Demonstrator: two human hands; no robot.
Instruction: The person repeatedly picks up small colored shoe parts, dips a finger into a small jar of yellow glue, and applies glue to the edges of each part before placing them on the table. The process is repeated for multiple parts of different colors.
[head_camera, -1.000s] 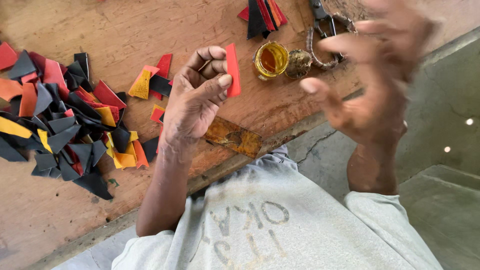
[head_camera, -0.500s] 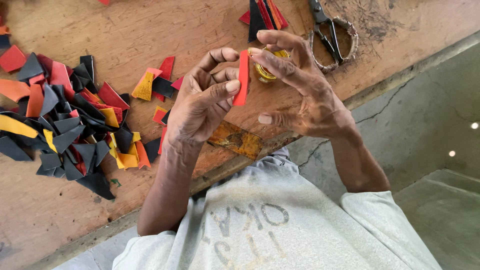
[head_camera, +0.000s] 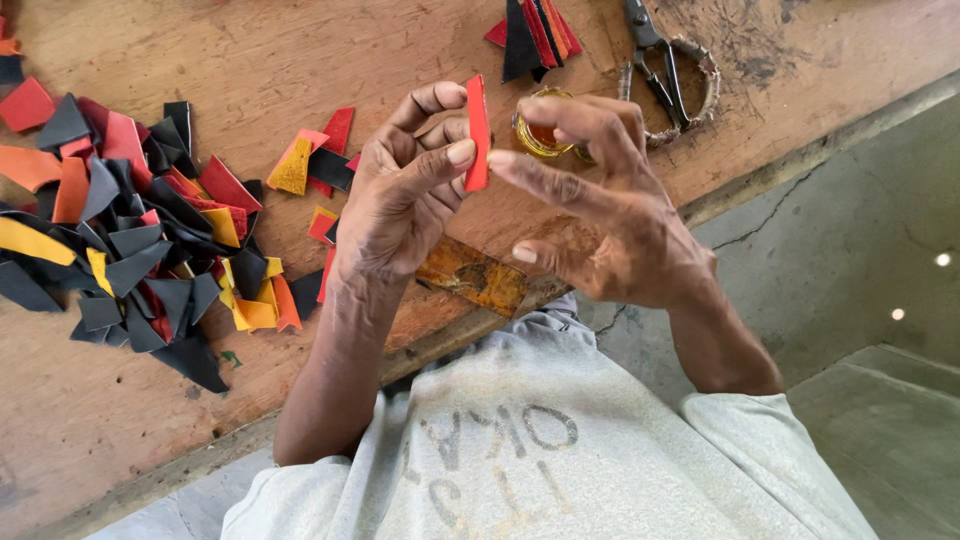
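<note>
Wooden surface (head_camera: 300, 50) underneath.
Heap of black, red, orange, yellow scraps (head_camera: 130, 240) far left of red strip.
Left hand (head_camera: 400, 195) pinches red strip (head_camera: 478, 130) upright.
Right hand (head_camera: 610, 215) half-open, fingertip touching strip.
Small amber jar (head_camera: 535, 135) just behind strip.

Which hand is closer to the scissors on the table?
The right hand. Its fingers reach up close beside the scissors, just below and left of them. The left hand is farther off to the left, pinching the red strip.
</note>
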